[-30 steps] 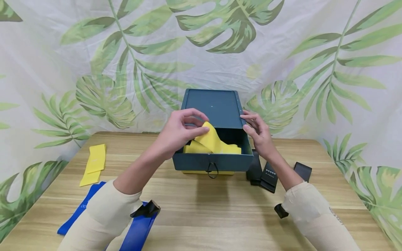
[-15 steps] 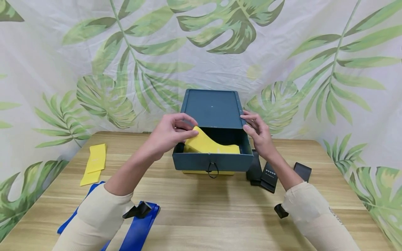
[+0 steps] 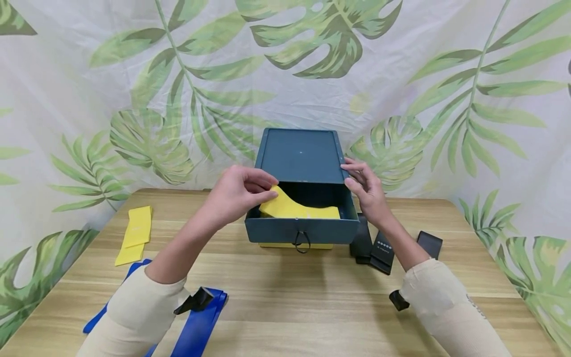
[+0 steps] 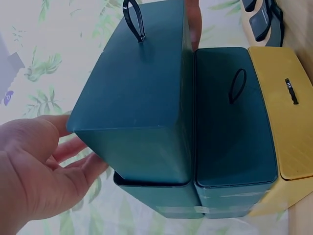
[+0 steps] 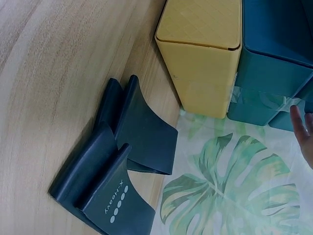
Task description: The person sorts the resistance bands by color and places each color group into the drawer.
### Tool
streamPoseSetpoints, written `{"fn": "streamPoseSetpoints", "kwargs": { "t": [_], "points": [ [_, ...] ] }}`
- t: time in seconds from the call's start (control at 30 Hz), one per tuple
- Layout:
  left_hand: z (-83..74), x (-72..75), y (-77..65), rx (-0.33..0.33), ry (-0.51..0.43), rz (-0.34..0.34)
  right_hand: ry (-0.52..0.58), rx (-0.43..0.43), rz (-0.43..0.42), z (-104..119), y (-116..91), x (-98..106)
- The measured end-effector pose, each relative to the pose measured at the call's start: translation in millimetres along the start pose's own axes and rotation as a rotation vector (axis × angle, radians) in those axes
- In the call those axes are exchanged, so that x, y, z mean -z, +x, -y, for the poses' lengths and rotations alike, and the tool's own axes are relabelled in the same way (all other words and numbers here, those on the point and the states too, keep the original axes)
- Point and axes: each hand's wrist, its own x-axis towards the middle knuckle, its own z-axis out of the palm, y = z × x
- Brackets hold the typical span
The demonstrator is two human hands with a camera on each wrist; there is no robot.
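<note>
Left grip (image 3: 232, 194) is pinching yellow band (image 3: 308, 210) inside drawer unit (image 3: 301, 153). Right grip (image 3: 369, 194), half-spread and empty, is touching its right side.

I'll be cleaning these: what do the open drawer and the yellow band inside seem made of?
Open drawer: probably plastic, smooth with a soft sheen and softened edges. Yellow band: matte, perhaps rubber or latex, bending in one smooth curve; fabric remains possible.

Head view from above, forward and down; wrist views closer, sideways; drawer stack (image 3: 301, 168) common to all three.
</note>
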Motion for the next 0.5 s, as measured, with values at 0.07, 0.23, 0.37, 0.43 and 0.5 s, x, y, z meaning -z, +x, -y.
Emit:
{"fn": "streamPoseSetpoints", "kwargs": {
  "t": [0.07,0.23,0.37,0.43,0.5],
  "points": [
    [-1.6,-0.9,-1.4,-0.026,0.049,-0.019,-0.002,0.0,0.0,-0.1,-0.2,0.0],
    [-2.3,-0.1,-5.7,-0.113,0.145,-0.095,-0.002,0.0,0.004,-0.3,-0.4,-0.3],
    [3.5,9.9,-9.7,-0.161,0.164,-0.159,0.002,-0.004,0.004,-0.3,-0.6,-0.2],
    [8.7,17.2,-11.7,-0.167,0.143,-0.183,0.004,-0.006,0.004,-0.3,-0.8,0.0],
    [15.9,24.8,-14.1,-0.165,0.113,-0.206,0.003,-0.006,0.005,-0.3,-0.8,0.4]
  ]
}}
